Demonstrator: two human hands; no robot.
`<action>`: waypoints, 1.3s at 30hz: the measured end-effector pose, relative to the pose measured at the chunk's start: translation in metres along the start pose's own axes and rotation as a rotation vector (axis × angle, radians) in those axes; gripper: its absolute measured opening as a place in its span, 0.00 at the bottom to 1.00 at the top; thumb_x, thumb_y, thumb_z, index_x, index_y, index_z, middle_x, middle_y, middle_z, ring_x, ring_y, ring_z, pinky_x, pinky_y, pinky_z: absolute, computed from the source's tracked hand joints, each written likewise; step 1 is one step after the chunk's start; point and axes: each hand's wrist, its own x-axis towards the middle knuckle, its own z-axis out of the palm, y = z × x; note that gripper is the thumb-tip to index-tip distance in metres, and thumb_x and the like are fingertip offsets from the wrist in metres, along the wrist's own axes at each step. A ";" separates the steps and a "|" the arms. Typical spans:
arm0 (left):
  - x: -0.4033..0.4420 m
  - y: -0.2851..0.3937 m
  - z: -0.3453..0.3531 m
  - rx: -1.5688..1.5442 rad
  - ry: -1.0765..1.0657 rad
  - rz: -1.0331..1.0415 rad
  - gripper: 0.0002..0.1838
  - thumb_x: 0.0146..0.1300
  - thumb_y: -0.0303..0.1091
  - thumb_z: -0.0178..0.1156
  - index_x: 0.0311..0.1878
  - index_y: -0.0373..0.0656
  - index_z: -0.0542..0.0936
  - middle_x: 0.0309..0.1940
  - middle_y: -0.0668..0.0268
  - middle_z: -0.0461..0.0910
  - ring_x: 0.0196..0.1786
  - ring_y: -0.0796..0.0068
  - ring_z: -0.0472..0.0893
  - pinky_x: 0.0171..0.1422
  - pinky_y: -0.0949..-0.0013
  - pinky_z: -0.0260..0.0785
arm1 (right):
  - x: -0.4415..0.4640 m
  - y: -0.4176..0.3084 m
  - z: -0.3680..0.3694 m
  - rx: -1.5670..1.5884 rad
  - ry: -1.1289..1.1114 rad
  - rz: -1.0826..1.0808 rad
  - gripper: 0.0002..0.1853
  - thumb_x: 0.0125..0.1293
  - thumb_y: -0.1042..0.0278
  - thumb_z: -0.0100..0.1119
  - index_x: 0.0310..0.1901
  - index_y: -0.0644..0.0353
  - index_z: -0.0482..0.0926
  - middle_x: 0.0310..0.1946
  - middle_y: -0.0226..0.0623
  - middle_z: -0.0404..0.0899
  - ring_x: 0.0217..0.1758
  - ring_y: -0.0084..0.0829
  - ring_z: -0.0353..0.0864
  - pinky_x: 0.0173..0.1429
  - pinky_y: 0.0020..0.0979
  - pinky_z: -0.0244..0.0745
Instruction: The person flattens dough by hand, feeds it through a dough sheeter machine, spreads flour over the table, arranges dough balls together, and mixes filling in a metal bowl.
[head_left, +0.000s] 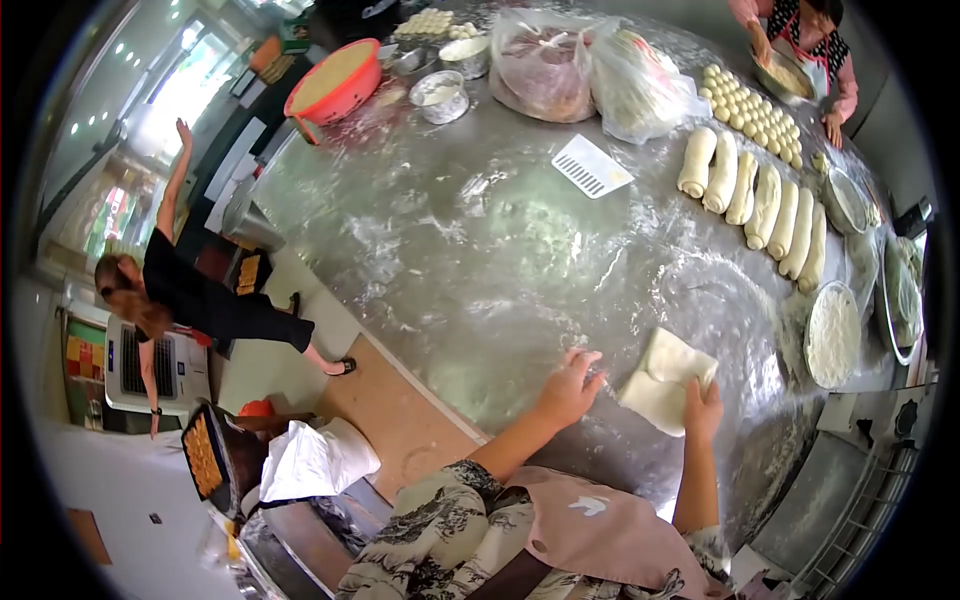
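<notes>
A flattened, folded piece of dough (665, 385) lies on the floury metal table (480, 290) in front of me. My right hand (702, 408) grips its right edge, thumb and fingers around the layers. To the left of the dough, my left hand (572, 388) is apart from it, empty, with fingers loosely spread. The dough's upper part is doubled over, leaving a visible fold line across it. Farther off to the right, several rolled dough logs (765, 205) lie side by side.
Dough balls (750, 112) sit in rows near a co-worker (800, 50) with a bowl (785, 78). A flour bowl (833, 335) stands at right, a slotted white scraper (592, 167) mid-table. Plastic bags (540, 65) and a red basin (335, 82) stand far back. Another person (210, 290) stands left.
</notes>
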 end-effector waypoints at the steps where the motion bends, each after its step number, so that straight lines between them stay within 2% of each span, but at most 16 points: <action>1: -0.006 0.001 0.003 0.010 -0.012 0.021 0.18 0.64 0.36 0.62 0.56 0.44 0.76 0.52 0.52 0.76 0.49 0.48 0.79 0.52 0.56 0.74 | -0.008 -0.003 -0.008 -0.089 0.013 0.050 0.26 0.67 0.48 0.58 0.58 0.62 0.77 0.45 0.54 0.84 0.49 0.52 0.83 0.53 0.44 0.76; 5: -0.038 -0.007 0.023 0.018 -0.135 0.028 0.18 0.64 0.37 0.62 0.56 0.44 0.76 0.54 0.52 0.74 0.54 0.49 0.77 0.56 0.56 0.72 | -0.030 -0.024 -0.005 -0.243 0.057 0.120 0.33 0.68 0.43 0.54 0.64 0.63 0.71 0.47 0.58 0.82 0.53 0.58 0.80 0.56 0.49 0.73; 11: -0.068 0.009 0.007 -0.042 -0.227 0.064 0.19 0.66 0.38 0.60 0.58 0.44 0.75 0.56 0.54 0.74 0.54 0.50 0.77 0.56 0.56 0.73 | 0.017 0.021 0.008 0.083 0.135 -0.143 0.27 0.67 0.53 0.58 0.59 0.68 0.75 0.46 0.61 0.82 0.51 0.57 0.81 0.53 0.46 0.74; 12: -0.072 0.000 0.009 -0.016 -0.183 0.088 0.19 0.66 0.38 0.60 0.58 0.45 0.75 0.55 0.54 0.74 0.54 0.50 0.77 0.55 0.55 0.73 | 0.006 -0.013 -0.014 0.005 0.056 -0.142 0.28 0.68 0.54 0.57 0.59 0.71 0.74 0.50 0.58 0.81 0.54 0.57 0.80 0.56 0.45 0.74; 16: -0.079 -0.019 0.011 -0.024 -0.156 0.191 0.17 0.67 0.37 0.59 0.57 0.46 0.75 0.49 0.54 0.78 0.50 0.49 0.79 0.50 0.54 0.74 | 0.007 -0.056 -0.058 -0.221 0.091 -0.322 0.22 0.66 0.52 0.59 0.51 0.62 0.79 0.41 0.57 0.82 0.48 0.57 0.81 0.52 0.49 0.74; 17: -0.081 -0.016 0.008 -0.015 -0.178 0.179 0.17 0.67 0.38 0.59 0.57 0.46 0.75 0.46 0.53 0.79 0.46 0.49 0.80 0.47 0.54 0.74 | 0.031 -0.028 -0.057 -0.363 0.109 -0.480 0.23 0.66 0.50 0.59 0.53 0.61 0.79 0.43 0.57 0.82 0.49 0.57 0.80 0.53 0.49 0.74; 19: -0.079 -0.013 0.005 0.015 -0.141 0.314 0.17 0.66 0.37 0.61 0.56 0.45 0.77 0.41 0.53 0.80 0.38 0.51 0.82 0.41 0.56 0.75 | -0.006 -0.102 -0.113 -0.382 0.097 -0.319 0.21 0.67 0.52 0.57 0.55 0.57 0.78 0.43 0.53 0.83 0.49 0.55 0.81 0.52 0.51 0.75; 20: -0.078 -0.012 0.006 -0.024 -0.212 0.263 0.16 0.65 0.36 0.61 0.54 0.42 0.77 0.43 0.52 0.80 0.45 0.48 0.80 0.48 0.52 0.74 | -0.006 -0.111 -0.136 -0.413 0.087 -0.331 0.22 0.66 0.52 0.57 0.56 0.55 0.77 0.43 0.51 0.83 0.49 0.53 0.81 0.52 0.50 0.75; 21: -0.078 -0.002 0.006 -0.029 -0.240 0.258 0.16 0.64 0.33 0.62 0.53 0.40 0.78 0.40 0.53 0.79 0.42 0.52 0.80 0.46 0.56 0.74 | -0.020 -0.135 -0.167 -0.369 0.127 -0.299 0.21 0.65 0.50 0.58 0.50 0.58 0.78 0.40 0.52 0.83 0.47 0.55 0.81 0.51 0.51 0.75; 24: -0.082 0.005 0.024 -0.101 -0.304 0.305 0.16 0.61 0.29 0.62 0.52 0.39 0.78 0.38 0.54 0.78 0.39 0.56 0.79 0.44 0.58 0.74 | -0.025 -0.148 -0.259 -0.370 0.253 -0.351 0.19 0.64 0.51 0.58 0.51 0.54 0.79 0.38 0.50 0.83 0.43 0.54 0.82 0.48 0.49 0.76; 27: -0.087 0.021 0.041 -0.110 -0.376 0.357 0.16 0.61 0.27 0.62 0.52 0.38 0.78 0.38 0.55 0.77 0.38 0.58 0.78 0.43 0.60 0.74 | -0.051 -0.171 -0.370 -0.438 0.367 -0.232 0.23 0.65 0.48 0.56 0.54 0.54 0.80 0.43 0.49 0.84 0.49 0.49 0.84 0.56 0.44 0.78; 28: -0.087 0.026 0.047 -0.104 -0.396 0.362 0.16 0.60 0.27 0.62 0.52 0.38 0.78 0.39 0.55 0.76 0.38 0.59 0.78 0.43 0.61 0.74 | -0.054 -0.164 -0.400 -0.376 0.517 -0.260 0.25 0.65 0.47 0.56 0.57 0.55 0.79 0.44 0.47 0.84 0.49 0.48 0.84 0.56 0.44 0.79; 30: -0.088 0.030 0.060 -0.127 -0.442 0.356 0.16 0.60 0.26 0.62 0.52 0.38 0.78 0.39 0.56 0.76 0.38 0.61 0.78 0.42 0.62 0.75 | -0.069 -0.158 -0.470 -0.158 0.524 -0.189 0.29 0.63 0.43 0.60 0.60 0.53 0.79 0.46 0.44 0.85 0.49 0.42 0.85 0.56 0.41 0.79; 34: -0.088 0.047 0.083 -0.092 -0.474 0.361 0.16 0.60 0.26 0.63 0.52 0.39 0.78 0.41 0.58 0.76 0.37 0.65 0.78 0.40 0.66 0.75 | -0.092 -0.107 -0.581 -0.062 0.776 -0.195 0.24 0.67 0.51 0.61 0.58 0.57 0.79 0.40 0.39 0.86 0.36 0.31 0.86 0.44 0.32 0.82; 37: -0.093 0.056 0.095 -0.074 -0.470 0.355 0.15 0.59 0.26 0.63 0.51 0.39 0.78 0.41 0.58 0.76 0.35 0.67 0.77 0.39 0.66 0.75 | -0.098 -0.039 -0.645 -0.180 0.773 -0.052 0.24 0.66 0.48 0.60 0.56 0.57 0.81 0.39 0.40 0.85 0.38 0.32 0.86 0.45 0.36 0.81; 39: -0.095 0.064 0.102 -0.057 -0.452 0.370 0.15 0.59 0.26 0.63 0.51 0.39 0.78 0.41 0.58 0.76 0.35 0.67 0.77 0.38 0.66 0.75 | -0.091 0.031 -0.674 -0.429 0.785 0.102 0.25 0.65 0.45 0.55 0.54 0.56 0.82 0.40 0.46 0.85 0.45 0.43 0.86 0.54 0.42 0.78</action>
